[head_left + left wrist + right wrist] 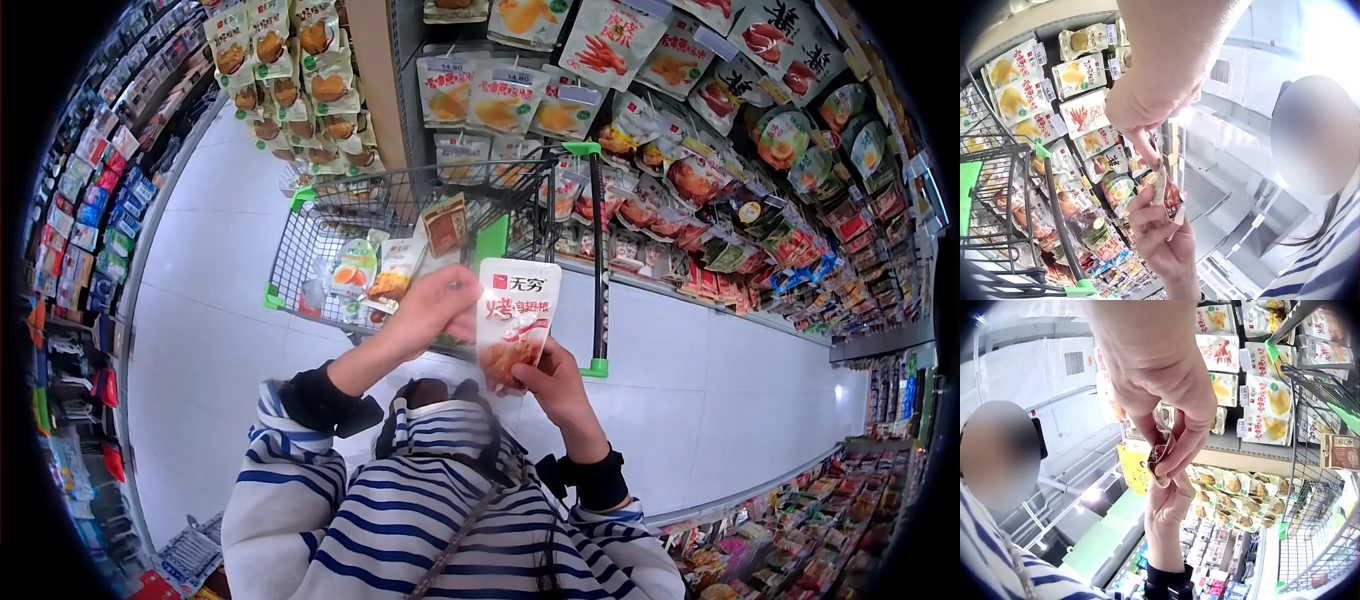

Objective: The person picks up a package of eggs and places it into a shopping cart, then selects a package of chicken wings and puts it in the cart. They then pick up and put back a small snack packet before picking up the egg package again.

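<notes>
White packet (515, 312): upright, middle of the head frame, between my hands.
My left hand (432, 310): narrow pinch on its left edge.
My right hand (553, 380): gripping its lower right, thumb across the front.
Cart (601, 270): upper middle, holding other packages (397, 270).

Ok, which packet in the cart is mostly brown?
The brown packet in the cart, beside its green panel; the egg packet and the meat packet have paler fronts.

Cart (301, 197) blocks way fwd; free rm R of handle (602, 270).
</notes>
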The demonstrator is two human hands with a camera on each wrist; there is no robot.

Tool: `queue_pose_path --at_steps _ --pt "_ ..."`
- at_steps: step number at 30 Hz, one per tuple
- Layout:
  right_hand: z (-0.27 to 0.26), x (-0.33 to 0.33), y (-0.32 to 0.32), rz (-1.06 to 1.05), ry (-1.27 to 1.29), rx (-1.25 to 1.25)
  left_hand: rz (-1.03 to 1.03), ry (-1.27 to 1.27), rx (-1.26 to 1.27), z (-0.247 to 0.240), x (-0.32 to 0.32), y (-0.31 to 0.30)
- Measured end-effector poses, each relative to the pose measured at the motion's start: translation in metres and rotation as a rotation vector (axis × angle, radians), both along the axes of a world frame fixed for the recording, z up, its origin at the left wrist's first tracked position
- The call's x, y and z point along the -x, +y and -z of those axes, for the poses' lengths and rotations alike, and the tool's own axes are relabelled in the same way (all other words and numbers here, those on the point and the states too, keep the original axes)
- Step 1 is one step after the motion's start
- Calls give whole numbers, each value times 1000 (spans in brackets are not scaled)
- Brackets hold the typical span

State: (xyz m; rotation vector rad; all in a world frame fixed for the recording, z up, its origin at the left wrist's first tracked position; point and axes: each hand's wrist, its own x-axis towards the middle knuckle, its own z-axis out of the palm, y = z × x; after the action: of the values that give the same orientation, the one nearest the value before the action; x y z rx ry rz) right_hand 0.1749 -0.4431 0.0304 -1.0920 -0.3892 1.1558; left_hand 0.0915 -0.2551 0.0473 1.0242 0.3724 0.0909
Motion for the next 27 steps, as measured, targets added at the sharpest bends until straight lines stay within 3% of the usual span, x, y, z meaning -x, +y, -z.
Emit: queue_pose_path --at_steps 7,20,27 --pt "-1 12 3 132 -44 -3 139 -32 -94 4 15 -18" --pt "8 83 -3 150 -3 -6 112 4 -68 12 82 -25" --pt "9 130 -20 243 149 -43 148 -93 -65 19 119 -47"
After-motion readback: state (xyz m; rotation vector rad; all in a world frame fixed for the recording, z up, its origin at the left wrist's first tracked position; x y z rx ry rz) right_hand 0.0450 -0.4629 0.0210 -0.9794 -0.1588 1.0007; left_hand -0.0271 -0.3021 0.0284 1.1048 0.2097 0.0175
